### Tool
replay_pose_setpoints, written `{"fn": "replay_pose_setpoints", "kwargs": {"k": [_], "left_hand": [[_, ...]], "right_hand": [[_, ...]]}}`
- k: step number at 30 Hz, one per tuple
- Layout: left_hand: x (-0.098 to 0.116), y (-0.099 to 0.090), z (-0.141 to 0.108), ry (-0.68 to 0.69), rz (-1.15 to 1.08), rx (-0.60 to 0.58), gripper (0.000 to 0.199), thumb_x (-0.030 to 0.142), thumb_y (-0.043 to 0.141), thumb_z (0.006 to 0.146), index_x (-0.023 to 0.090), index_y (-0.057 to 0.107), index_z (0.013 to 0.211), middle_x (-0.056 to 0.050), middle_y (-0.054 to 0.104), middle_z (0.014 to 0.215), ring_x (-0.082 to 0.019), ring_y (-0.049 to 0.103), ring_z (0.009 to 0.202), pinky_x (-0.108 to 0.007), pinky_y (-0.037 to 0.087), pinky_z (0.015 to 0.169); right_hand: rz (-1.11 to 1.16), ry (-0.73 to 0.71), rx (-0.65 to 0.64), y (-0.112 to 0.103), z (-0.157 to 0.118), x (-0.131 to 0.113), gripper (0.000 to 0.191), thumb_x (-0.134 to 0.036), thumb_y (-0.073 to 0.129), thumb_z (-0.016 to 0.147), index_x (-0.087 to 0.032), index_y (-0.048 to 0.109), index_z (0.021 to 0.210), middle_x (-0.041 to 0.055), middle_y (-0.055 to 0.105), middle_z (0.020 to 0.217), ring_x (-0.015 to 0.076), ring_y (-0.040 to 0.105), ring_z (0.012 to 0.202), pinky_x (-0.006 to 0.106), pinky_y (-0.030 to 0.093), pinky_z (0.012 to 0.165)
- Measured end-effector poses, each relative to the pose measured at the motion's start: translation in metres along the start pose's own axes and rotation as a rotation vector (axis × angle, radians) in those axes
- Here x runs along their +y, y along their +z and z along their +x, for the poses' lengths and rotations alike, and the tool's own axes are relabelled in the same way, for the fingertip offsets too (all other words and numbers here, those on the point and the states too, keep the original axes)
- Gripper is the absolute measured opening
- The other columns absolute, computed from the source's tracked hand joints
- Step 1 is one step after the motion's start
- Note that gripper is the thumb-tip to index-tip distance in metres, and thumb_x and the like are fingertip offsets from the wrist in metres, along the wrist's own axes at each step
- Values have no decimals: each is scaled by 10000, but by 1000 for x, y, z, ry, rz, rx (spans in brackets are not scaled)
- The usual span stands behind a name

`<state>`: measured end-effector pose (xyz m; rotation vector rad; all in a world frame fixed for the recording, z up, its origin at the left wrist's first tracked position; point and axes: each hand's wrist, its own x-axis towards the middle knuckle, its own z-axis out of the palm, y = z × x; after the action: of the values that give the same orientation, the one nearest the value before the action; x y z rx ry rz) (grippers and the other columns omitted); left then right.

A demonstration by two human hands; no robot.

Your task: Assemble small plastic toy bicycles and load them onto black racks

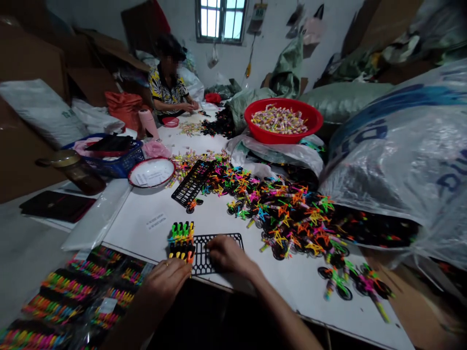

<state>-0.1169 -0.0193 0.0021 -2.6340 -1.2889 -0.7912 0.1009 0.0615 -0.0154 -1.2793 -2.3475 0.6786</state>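
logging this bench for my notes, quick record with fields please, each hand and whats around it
left hand: beside a stack of black strips with neon pieces
right hand: on a black plastic grid tray
surface: white table
loose: neon toy pieces with black wheels
rest: red basin of small striped pieces; co-worker across the table; clear bags of neon strips

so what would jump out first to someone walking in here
The eye goes first to the sprawling heap of neon plastic pieces across the white table, running up to the mouth of a big clear plastic sack with blue print on the right. Behind the heap sits a bright red basin piled with small multicoloured pieces. At the near edge, the right hand rests on a black plastic grid, with the left hand beside it.
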Motion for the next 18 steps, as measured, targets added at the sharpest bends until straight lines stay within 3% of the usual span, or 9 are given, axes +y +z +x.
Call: {"fn": "replay_pose_setpoints", "kwargs": {"k": [3, 7, 10, 13, 16, 18], "left_hand": [[-1, -2, 2, 52, 19, -62, 265, 184, 388, 930, 214, 643, 998, -43, 700, 907, -177, 638, 855, -320, 503, 809], [-1, 0, 8, 46, 36, -8, 309, 171, 327, 951, 194, 634, 925, -37, 691, 822, -175, 626, 791, -322, 482, 765], [1, 0, 11, 61, 21, -23, 349, 170, 294, 960, 197, 627, 862, -22, 682, 778, -166, 613, 745, -310, 470, 732], [2, -6, 14, 30, -22, -29, 282, 199, 356, 953, 199, 623, 863, -13, 678, 789, -163, 610, 755, -303, 460, 730], [-3, -14, 26, -97, -54, 62, 151, 245, 484, 911, 188, 619, 946, -34, 670, 860, -179, 602, 821, -314, 456, 766], [-9, -17, 40, -183, -56, 106, 165, 236, 534, 885, 165, 604, 1017, -65, 656, 932, -199, 588, 900, -334, 453, 816]], "right_hand": [[-234, 151, 234, -52, 31, 46, 276, 78, 495, 729, -147, 640, 794, 79, 634, 924, 146, 555, 811, 233, 376, 649], [-287, 164, 288, -83, 60, 76, 280, 72, 444, 776, -132, 584, 644, 103, 593, 943, 149, 509, 903, 261, 351, 695], [-269, 141, 282, -81, 59, 77, 200, -20, 516, 790, -158, 587, 664, 71, 595, 872, 147, 514, 826, 252, 363, 673], [-183, 143, 279, -64, 47, 65, 64, -156, 547, 823, -182, 606, 825, 40, 614, 808, 140, 518, 677, 246, 372, 602], [176, 189, 285, -37, 33, 42, 157, -300, 530, 842, -175, 609, 895, 9, 619, 744, 116, 494, 571, 231, 366, 548], [455, 233, 299, -18, 26, 23, 197, -347, 565, 802, -168, 619, 864, -16, 584, 683, 105, 462, 546, 218, 343, 518]]}}
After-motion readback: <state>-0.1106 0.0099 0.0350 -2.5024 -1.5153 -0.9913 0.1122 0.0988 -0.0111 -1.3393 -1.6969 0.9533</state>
